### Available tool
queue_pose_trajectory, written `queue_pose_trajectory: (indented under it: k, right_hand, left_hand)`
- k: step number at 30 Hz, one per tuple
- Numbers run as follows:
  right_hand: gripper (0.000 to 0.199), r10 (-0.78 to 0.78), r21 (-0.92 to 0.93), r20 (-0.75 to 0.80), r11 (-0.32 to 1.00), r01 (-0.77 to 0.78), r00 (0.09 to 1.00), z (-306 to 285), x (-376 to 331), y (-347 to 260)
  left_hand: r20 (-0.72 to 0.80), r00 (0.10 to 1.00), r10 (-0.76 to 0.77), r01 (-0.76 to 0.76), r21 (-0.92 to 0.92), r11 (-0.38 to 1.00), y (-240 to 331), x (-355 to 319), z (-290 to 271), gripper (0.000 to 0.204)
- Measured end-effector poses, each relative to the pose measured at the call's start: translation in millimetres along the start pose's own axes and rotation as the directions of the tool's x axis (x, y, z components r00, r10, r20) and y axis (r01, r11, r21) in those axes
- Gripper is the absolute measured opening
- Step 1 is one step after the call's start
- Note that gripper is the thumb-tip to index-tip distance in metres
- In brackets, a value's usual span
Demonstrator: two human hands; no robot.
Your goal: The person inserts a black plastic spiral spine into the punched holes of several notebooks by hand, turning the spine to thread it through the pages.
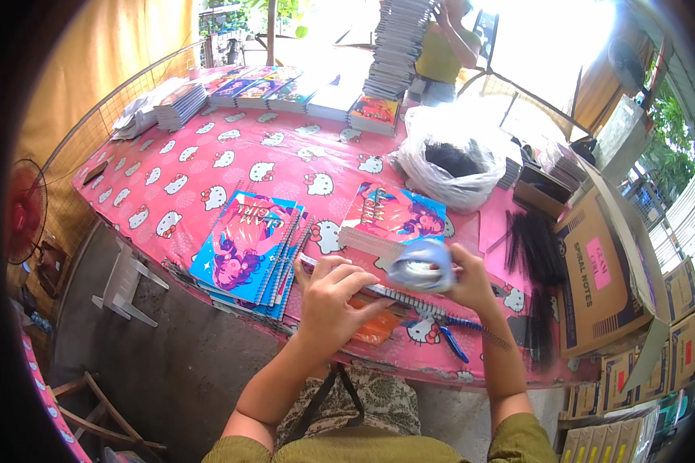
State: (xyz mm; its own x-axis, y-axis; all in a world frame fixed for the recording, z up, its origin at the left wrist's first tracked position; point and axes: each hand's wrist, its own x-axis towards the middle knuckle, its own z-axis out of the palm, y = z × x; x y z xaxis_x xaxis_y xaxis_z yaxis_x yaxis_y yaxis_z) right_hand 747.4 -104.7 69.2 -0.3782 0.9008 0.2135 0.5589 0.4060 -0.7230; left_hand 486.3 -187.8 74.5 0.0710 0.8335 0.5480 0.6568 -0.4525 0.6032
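My left hand point(333, 297) is closed around a notebook point(390, 293) held edge-on at the table's near side. A dark spiral coil point(471, 322) runs along its edge and sticks out past its right end. My right hand point(471, 279) grips a rounded blue-and-white object point(422, 266) just above the coil; motion blurs it, so its kind does not show. Blue-handled pliers point(453, 345) lie below the coil. Under the notebook is something orange point(374, 328), partly covered. To the left sits a stack of spiral notebooks point(243, 247) with colourful covers; another illustrated notebook point(398, 210) lies beyond my hands.
Black coils point(527, 247) lie on the right beside a large cardboard box point(606, 270). A white plastic bag point(459, 166) holds something dark. Notebook piles line the far edge, including a tall stack point(394, 54) near another person point(444, 50). A white stool point(127, 285) stands left.
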Motion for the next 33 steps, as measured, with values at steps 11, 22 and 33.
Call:
queue_pose_trajectory:
  k: [11, 22, 33]
  right_hand:
    - [0.034, -0.064, 0.474, 0.126, 0.880, -0.003, 0.990, 20, 18, -31]
    - [0.052, -0.048, 0.107, 0.037, 0.993, 0.044, 0.998, 42, 50, -52]
    - [0.030, -0.158, 0.339, 0.044, 0.931, 0.134, 0.986, 69, 52, -47]
  left_hand:
    - [-0.295, 0.950, -0.097, 0.066, -0.114, 0.991, -23, -4, -9, 0.054]
    - [-0.137, 0.912, -0.387, 0.129, -0.800, 0.586, -54, -15, -6, 0.044]
    - [-0.045, 0.898, -0.437, 0.261, -0.746, 0.613, -58, -14, -24, 0.035]
